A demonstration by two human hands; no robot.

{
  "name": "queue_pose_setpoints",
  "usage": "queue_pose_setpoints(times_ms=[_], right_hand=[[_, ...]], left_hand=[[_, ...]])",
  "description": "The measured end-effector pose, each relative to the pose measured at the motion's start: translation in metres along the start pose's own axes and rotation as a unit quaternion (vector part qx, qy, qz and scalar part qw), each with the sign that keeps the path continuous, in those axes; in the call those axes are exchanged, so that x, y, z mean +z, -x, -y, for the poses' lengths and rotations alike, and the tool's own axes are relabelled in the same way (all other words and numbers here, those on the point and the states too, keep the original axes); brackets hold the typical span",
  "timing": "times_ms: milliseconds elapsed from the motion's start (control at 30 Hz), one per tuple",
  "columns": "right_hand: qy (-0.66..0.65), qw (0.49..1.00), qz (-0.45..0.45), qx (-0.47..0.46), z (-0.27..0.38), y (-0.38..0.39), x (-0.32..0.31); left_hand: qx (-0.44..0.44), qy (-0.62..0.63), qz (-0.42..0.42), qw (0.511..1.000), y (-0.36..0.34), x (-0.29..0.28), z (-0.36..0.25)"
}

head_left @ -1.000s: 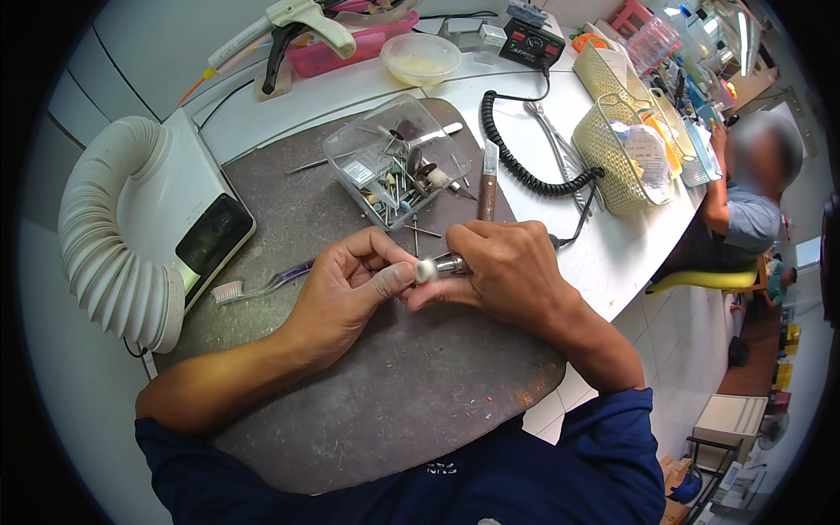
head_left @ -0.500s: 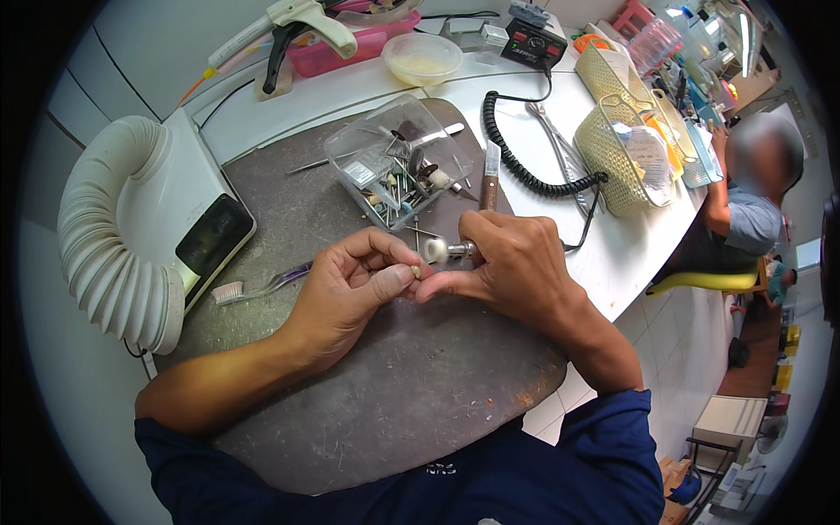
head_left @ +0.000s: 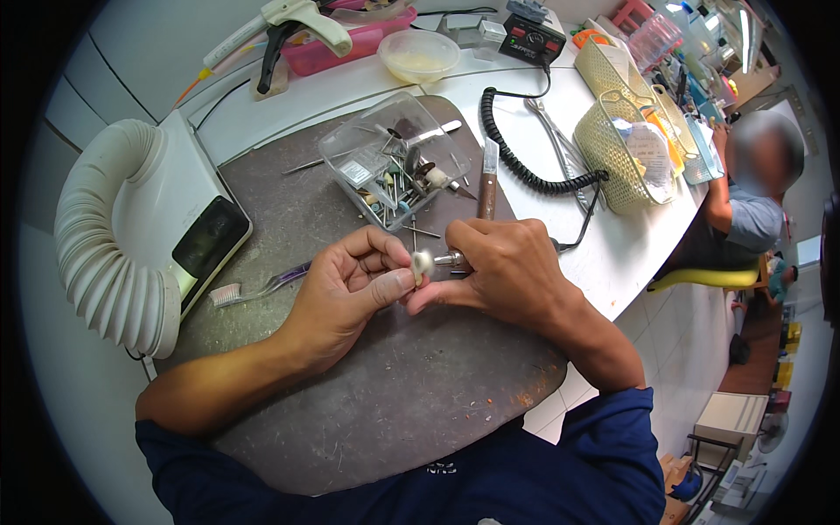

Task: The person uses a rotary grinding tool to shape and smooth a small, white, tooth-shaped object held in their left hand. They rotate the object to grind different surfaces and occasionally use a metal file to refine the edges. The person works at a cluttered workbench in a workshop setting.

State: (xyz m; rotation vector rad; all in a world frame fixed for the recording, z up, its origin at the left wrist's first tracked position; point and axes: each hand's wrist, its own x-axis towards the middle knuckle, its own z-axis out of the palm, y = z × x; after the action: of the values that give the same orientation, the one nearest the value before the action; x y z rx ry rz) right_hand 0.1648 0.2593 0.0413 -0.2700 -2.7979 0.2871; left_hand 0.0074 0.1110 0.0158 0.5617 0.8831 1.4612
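My left hand [head_left: 346, 284] pinches a small yellowish piece [head_left: 418, 279] between thumb and fingertips; its exact kind is too small to make out. In my right hand [head_left: 516, 267] is a metal rotary handpiece [head_left: 451, 261], fingers wrapped round it. On its tip a round white buffing wheel [head_left: 423, 262] looks blurred and overlaps the piece at my left fingertips. Just beyond both hands lies a clear plastic box [head_left: 346, 197] of burs and small polishing wheels. A wooden-handled knife [head_left: 488, 194] rests behind my right hand, and a toothbrush [head_left: 262, 287] lies left of my left hand.
A white machine with a ribbed hose [head_left: 109, 254] stands at the left. The coiled black cord [head_left: 516, 171] runs from a black control box [head_left: 532, 42]. Woven baskets [head_left: 608, 179] stand at the right, near another person [head_left: 748, 219]. A bowl [head_left: 420, 59] sits at the back.
My right hand has shifted slightly left with the handpiece. The buffing wheel now overlaps the small piece, having been a little to its right. My left hand stays nearly still.
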Motion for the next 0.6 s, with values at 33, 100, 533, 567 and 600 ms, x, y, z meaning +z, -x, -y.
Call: queue_pose_setpoints(times_ms=[33,100,533,567,600], right_hand=[[0.002,1.0,0.004,0.001,0.0001,0.0004,0.0007],[0.004,1.0,0.008,-0.007,0.0003,0.0011,0.0005],[0.017,1.0,-0.01,-0.024,0.001,0.0022,0.0017],[0.019,1.0,-0.009,-0.02,0.0013,0.0015,0.0015],[0.021,1.0,-0.007,-0.017,0.0016,0.0006,0.0012]], left_hand=[[0.0,-0.005,-0.001,1.0,-0.0001,0.0004,0.0],[0.002,-0.017,-0.006,1.0,0.0013,0.0016,-0.0008],[0.002,-0.018,0.006,1.0,0.0001,0.002,-0.0002],[0.0,-0.016,0.004,1.0,0.0005,0.003,-0.0014],[-0.001,-0.015,0.003,1.0,0.001,0.0033,-0.0021]])
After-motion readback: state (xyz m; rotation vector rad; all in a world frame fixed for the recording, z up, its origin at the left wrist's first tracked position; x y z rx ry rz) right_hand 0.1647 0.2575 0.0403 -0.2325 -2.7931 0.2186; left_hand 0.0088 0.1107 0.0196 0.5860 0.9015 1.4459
